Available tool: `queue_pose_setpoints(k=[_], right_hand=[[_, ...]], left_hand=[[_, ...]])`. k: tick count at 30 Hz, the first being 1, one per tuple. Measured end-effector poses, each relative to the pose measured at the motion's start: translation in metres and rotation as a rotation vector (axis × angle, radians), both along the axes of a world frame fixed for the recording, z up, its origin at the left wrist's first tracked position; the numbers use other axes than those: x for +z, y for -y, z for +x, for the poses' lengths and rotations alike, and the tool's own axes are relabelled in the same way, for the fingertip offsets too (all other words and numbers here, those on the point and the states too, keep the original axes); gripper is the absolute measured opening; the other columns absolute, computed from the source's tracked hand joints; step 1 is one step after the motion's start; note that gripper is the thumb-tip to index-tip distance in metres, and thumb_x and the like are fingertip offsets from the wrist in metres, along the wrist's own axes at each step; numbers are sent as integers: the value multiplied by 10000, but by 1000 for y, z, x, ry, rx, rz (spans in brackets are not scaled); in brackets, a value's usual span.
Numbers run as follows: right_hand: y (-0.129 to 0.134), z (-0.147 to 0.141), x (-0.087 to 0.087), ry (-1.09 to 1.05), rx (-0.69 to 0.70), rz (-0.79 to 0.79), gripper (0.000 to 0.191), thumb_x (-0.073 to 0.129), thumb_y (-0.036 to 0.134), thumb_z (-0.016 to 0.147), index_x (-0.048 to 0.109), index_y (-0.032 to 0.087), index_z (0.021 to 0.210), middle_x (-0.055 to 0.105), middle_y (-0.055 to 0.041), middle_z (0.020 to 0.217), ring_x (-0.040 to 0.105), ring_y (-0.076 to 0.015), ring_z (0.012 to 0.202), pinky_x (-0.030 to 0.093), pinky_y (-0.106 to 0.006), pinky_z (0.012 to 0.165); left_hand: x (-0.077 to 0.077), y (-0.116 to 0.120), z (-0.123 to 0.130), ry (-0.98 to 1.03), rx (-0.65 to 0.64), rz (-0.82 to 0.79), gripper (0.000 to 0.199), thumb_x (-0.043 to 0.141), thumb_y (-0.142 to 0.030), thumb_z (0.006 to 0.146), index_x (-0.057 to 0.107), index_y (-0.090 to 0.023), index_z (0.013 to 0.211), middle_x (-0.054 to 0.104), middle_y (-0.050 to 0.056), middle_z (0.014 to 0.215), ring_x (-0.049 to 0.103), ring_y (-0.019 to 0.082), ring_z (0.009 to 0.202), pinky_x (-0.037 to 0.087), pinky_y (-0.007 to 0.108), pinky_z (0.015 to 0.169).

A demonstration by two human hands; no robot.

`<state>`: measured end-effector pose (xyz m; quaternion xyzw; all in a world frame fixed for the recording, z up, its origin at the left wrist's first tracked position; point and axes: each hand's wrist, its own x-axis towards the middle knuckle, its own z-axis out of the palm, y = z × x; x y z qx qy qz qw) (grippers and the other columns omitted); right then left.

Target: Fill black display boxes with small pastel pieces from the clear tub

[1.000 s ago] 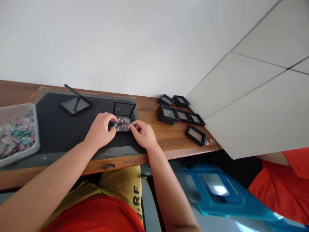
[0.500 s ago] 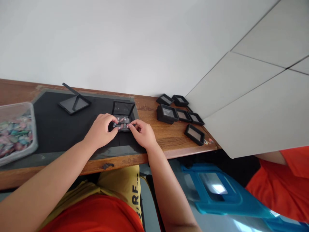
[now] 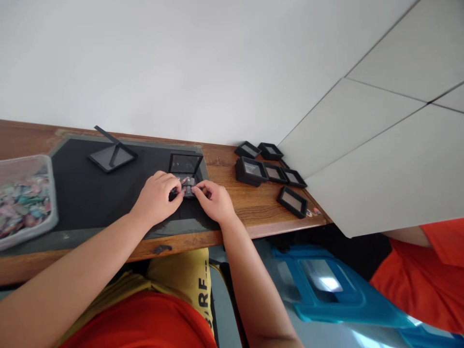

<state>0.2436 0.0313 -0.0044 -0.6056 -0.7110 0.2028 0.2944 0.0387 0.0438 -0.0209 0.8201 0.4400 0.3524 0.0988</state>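
Note:
A small black case (image 3: pixel 184 164) stands on the dark mat with its clear-windowed lid raised. Several small shiny pieces (image 3: pixel 187 181) lie in its base, partly covered by my fingers. My left hand (image 3: pixel 158 197) reaches over the left side of the case, thumb and forefinger drawn together among the pieces; what they pinch is too small to make out. At the right edge of the base is my right hand (image 3: pixel 216 202), its thumb and forefinger pinched close together. Whatever lies between those fingertips is hidden.
A clear plastic tub (image 3: pixel 54 212) of small colourful pieces is at the left. Another opened black case (image 3: pixel 112 157) lies on the mat (image 3: pixel 83 195). Several black frame-like boxes (image 3: pixel 250 169) sit at the right, near a white panel (image 3: pixel 362 169). A blue plastic stool (image 3: pixel 348 309) and a person's red-orange clothing (image 3: pixel 416 285) are below right.
My left hand has shifted slightly right over the case, and its thumb and forefinger have drawn closer together. My right hand has barely moved.

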Motion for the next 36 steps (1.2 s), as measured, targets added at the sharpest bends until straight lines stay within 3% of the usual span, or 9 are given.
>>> queue_pose_setpoints(k=[4, 7, 12, 18, 26, 36], right_hand=[[0, 1, -2, -6, 9, 11, 199, 660, 393, 959, 763, 225, 931, 666, 30, 675, 557, -121, 612, 360, -259, 617], [-1, 1, -3, -18, 16, 24, 231, 662, 381, 959, 796, 245, 1091, 660, 35, 662, 556, -123, 605, 379, -258, 627], [2, -2, -1, 73, -11, 32, 298, 643, 366, 973, 809, 291, 1208, 671, 28, 647, 564, -133, 603, 382, -263, 627], [6, -8, -1, 224, 12, 98, 298, 615, 369, 989, 828, 337, 1196, 764, -4, 719, 653, -173, 674, 406, -284, 653], [8, -13, 1, 406, 68, 111, 356, 565, 302, 995, 801, 356, 1256, 855, -26, 999, 759, -219, 858, 431, -307, 693], [8, -14, 5, 389, 84, 56, 369, 578, 274, 974, 810, 364, 1246, 852, -20, 1092, 782, -241, 992, 503, -323, 786]], left_hand=[[0, 0, 1, 2, -14, 20, 110, 584, -175, 916, 596, -221, 817, 742, 63, 898, 609, 265, 900, 501, 424, 840], [-2, -1, 2, 6, -13, 26, 72, 593, -163, 908, 619, -220, 872, 760, 66, 938, 638, 274, 952, 512, 421, 857], [-1, 0, 4, -14, 8, 20, 102, 596, -151, 893, 606, -224, 823, 721, 61, 831, 641, 270, 889, 501, 407, 807], [1, 2, 5, -31, 47, 11, 116, 590, -152, 871, 585, -228, 784, 711, 62, 815, 649, 282, 885, 481, 423, 803], [0, 3, 5, -45, 45, -4, 77, 597, -160, 836, 612, -231, 809, 726, 51, 840, 678, 300, 947, 464, 460, 859], [0, 1, 0, -17, 92, -26, 116, 620, -217, 850, 590, -229, 738, 691, 59, 763, 656, 280, 812, 468, 429, 767]])
